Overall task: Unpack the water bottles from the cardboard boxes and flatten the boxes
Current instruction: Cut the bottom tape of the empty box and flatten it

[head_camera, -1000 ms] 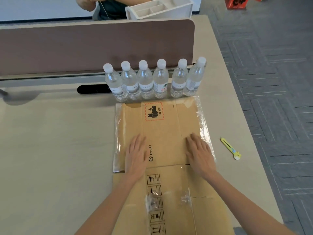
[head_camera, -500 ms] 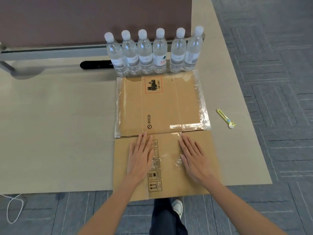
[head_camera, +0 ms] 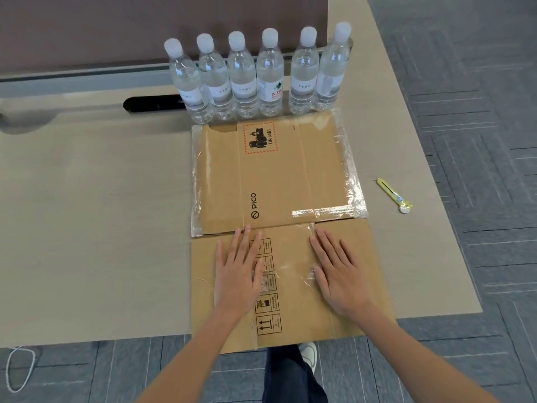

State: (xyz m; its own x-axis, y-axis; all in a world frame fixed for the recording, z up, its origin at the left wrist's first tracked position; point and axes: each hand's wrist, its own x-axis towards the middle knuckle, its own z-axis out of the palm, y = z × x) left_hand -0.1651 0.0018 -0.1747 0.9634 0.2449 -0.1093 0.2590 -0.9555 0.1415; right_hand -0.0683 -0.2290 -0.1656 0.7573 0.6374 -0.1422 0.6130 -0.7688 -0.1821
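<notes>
A flattened brown cardboard box (head_camera: 279,181) with clear tape along its edges lies on the desk, its near end overhanging the front edge. My left hand (head_camera: 238,274) presses flat on the near panel, fingers spread, beside the printed handling symbols. My right hand (head_camera: 338,271) lies flat on the same panel a little to the right, over a strip of crinkled tape. Several clear water bottles (head_camera: 252,77) with white caps stand upright in a row just behind the box, against the desk divider.
A yellow box cutter (head_camera: 393,195) lies on the beige desk (head_camera: 87,213) right of the box. A brown divider panel (head_camera: 116,24) runs along the back, with a black cable slot (head_camera: 151,103). The grey carpet shows to the right and below; my leg and shoe are under the overhang.
Both hands have slid from the far panel back to the near panel of the box. The view has tilted down, so the desk's front edge and the floor now show.
</notes>
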